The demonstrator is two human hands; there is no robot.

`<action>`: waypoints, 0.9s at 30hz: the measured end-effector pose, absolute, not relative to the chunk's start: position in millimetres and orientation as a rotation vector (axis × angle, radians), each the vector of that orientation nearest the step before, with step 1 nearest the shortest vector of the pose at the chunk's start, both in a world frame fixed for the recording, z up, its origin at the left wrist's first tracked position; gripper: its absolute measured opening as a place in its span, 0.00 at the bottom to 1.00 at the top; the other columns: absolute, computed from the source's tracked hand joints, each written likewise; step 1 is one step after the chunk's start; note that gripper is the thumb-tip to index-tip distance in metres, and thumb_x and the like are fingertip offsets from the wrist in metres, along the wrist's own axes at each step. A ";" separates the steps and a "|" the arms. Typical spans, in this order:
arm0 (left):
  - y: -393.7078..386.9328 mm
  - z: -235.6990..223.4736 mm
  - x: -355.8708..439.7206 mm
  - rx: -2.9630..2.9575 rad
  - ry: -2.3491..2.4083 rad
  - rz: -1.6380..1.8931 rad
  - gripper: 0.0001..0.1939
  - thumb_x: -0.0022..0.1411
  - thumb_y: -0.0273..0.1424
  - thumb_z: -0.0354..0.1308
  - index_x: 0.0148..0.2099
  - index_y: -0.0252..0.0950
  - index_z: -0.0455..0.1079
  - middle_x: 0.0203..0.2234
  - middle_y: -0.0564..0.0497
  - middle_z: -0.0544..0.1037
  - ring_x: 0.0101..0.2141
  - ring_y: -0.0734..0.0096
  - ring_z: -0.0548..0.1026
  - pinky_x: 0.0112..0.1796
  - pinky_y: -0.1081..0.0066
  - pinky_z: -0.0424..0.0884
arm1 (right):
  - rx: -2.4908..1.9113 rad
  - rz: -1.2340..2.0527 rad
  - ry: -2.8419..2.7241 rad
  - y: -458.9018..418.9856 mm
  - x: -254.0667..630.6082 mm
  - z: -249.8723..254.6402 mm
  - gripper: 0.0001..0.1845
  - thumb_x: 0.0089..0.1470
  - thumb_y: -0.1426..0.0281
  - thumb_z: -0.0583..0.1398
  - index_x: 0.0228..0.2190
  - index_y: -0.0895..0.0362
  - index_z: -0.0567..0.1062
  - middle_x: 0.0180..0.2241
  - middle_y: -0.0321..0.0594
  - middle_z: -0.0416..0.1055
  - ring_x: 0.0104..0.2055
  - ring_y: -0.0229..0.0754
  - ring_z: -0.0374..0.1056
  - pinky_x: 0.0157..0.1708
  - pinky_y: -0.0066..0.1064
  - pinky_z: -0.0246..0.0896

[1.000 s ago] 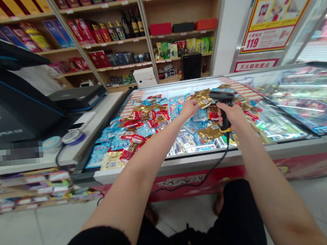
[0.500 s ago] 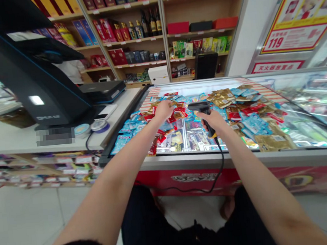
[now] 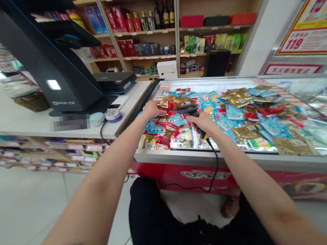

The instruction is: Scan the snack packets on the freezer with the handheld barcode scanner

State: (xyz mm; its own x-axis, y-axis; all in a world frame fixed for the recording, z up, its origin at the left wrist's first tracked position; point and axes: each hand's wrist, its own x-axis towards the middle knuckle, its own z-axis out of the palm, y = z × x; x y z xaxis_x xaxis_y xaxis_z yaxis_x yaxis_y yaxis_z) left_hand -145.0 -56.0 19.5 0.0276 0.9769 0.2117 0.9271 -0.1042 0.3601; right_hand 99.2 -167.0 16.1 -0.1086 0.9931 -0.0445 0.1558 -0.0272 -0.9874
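My left hand [image 3: 151, 109] is at the near-left end of a glass-topped chest freezer [image 3: 268, 144], its fingers closed on a gold and red snack packet [image 3: 168, 104]. My right hand [image 3: 201, 122] grips a black handheld barcode scanner [image 3: 191, 110], whose head points left towards that packet, a short way from it. A black cord [image 3: 215, 163] hangs from the scanner's base, down over the freezer's front. Many gold, red and pale blue snack packets [image 3: 245, 111] lie loose in the freezer, and those under my hands are partly hidden.
On the left stands a white counter [image 3: 66, 125] with a black checkout terminal [image 3: 58, 67] and a flat black device [image 3: 115, 82]. Wooden shelves of bottles and boxes [image 3: 144, 32] rise behind the freezer. A red-and-yellow poster [image 3: 309, 26] hangs at the right.
My hands have drawn closer together, bringing the scanner near the packet in my left hand. The view has swung left, so the freezer sits further right. Packets under my hands differ.
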 end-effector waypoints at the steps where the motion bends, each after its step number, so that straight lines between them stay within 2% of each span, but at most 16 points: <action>1: -56.4 21.9 -147.0 2.149 2.030 0.662 0.34 0.42 0.39 0.75 0.53 0.36 0.77 0.44 0.43 0.81 0.46 0.56 0.78 0.47 0.70 0.70 | -1.295 1.236 -1.396 -167.6 98.2 16.3 0.13 0.55 0.67 0.65 0.28 0.53 0.65 0.13 0.28 0.63 0.11 0.34 0.56 0.11 0.24 0.52; 3: -56.0 26.2 -152.0 2.122 2.037 0.722 0.36 0.39 0.36 0.75 0.54 0.35 0.76 0.43 0.43 0.81 0.45 0.56 0.78 0.47 0.70 0.70 | -1.295 1.218 -1.406 -168.5 96.9 16.6 0.13 0.56 0.68 0.65 0.28 0.53 0.64 0.14 0.28 0.63 0.12 0.34 0.56 0.11 0.24 0.53; 4: -55.5 28.0 -154.9 2.112 2.025 0.738 0.34 0.40 0.35 0.75 0.52 0.35 0.78 0.42 0.44 0.82 0.44 0.57 0.78 0.47 0.69 0.70 | -1.291 1.210 -1.409 -168.7 96.6 16.5 0.13 0.55 0.68 0.65 0.28 0.53 0.64 0.14 0.28 0.64 0.12 0.34 0.56 0.11 0.25 0.53; 8: -56.0 33.5 -167.1 2.061 1.951 0.726 0.12 0.45 0.29 0.69 0.37 0.37 0.82 0.34 0.46 0.83 0.38 0.58 0.79 0.45 0.69 0.72 | -1.268 1.198 -1.422 -168.1 96.2 15.3 0.14 0.55 0.67 0.66 0.29 0.53 0.64 0.14 0.28 0.65 0.12 0.34 0.57 0.10 0.25 0.53; 10: -58.6 35.8 -171.9 2.061 1.911 0.722 0.08 0.45 0.26 0.66 0.32 0.37 0.82 0.31 0.47 0.84 0.37 0.59 0.79 0.44 0.69 0.72 | -1.266 1.204 -1.420 -167.6 96.1 14.7 0.14 0.54 0.66 0.67 0.29 0.53 0.65 0.14 0.28 0.65 0.11 0.34 0.57 0.10 0.25 0.53; 13: -62.9 37.2 -175.4 2.126 1.871 0.727 0.10 0.44 0.25 0.66 0.32 0.39 0.83 0.31 0.48 0.84 0.38 0.59 0.79 0.45 0.70 0.71 | -1.262 1.191 -1.441 -167.7 95.2 14.8 0.15 0.54 0.66 0.67 0.28 0.53 0.64 0.14 0.29 0.65 0.11 0.34 0.57 0.10 0.25 0.53; 19: -64.5 40.5 -173.1 2.079 2.005 0.972 0.11 0.57 0.34 0.61 0.38 0.37 0.83 0.33 0.45 0.84 0.38 0.59 0.78 0.43 0.69 0.70 | -1.284 1.209 -1.405 -169.4 93.9 16.6 0.14 0.54 0.68 0.66 0.27 0.53 0.64 0.14 0.29 0.65 0.11 0.34 0.57 0.10 0.24 0.53; 23: -65.1 48.3 -169.9 2.025 2.050 1.115 0.13 0.60 0.35 0.58 0.39 0.37 0.82 0.35 0.46 0.84 0.38 0.61 0.78 0.43 0.70 0.69 | -1.280 1.230 -1.398 -169.5 95.2 17.5 0.11 0.55 0.69 0.64 0.29 0.53 0.65 0.13 0.29 0.63 0.12 0.35 0.56 0.10 0.25 0.54; 27: -65.7 49.4 -162.3 1.964 2.020 1.251 0.13 0.60 0.36 0.59 0.39 0.35 0.81 0.35 0.46 0.83 0.39 0.62 0.78 0.43 0.71 0.69 | -1.269 1.215 -1.399 -170.6 95.6 18.4 0.12 0.54 0.68 0.65 0.29 0.53 0.65 0.13 0.29 0.64 0.12 0.35 0.57 0.11 0.25 0.54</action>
